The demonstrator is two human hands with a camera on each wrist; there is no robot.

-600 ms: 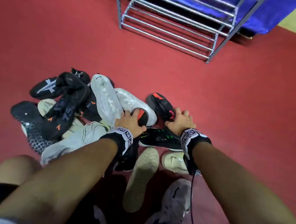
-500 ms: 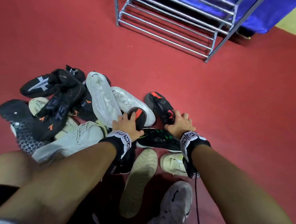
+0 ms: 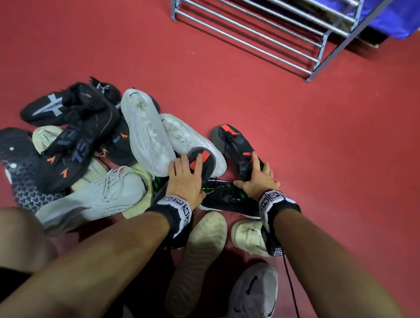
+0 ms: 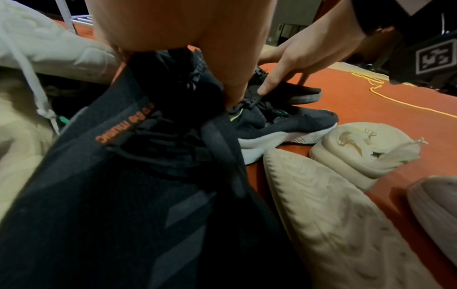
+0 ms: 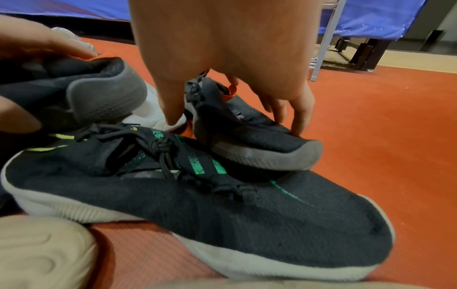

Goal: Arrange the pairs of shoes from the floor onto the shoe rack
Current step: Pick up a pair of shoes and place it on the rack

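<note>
Two hands are working a shoe pile on the red floor (image 3: 304, 145). Left hand (image 3: 186, 179) is gripping a black shoe with an orange tab (image 3: 201, 162), fingers curled over its heel. Right hand (image 3: 258, 178) is closing thumb and fingers around the matching black shoe (image 3: 235, 143), which is resting partly on a black-and-green sneaker (image 5: 197, 195). Shoe rack (image 3: 258, 25) is standing well apart, beyond the pile.

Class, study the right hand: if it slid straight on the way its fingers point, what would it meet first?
Probably more of the black shoe with orange tabs under the right hand, toward its heel; past that, bare red floor. Depth is uncertain.
</note>
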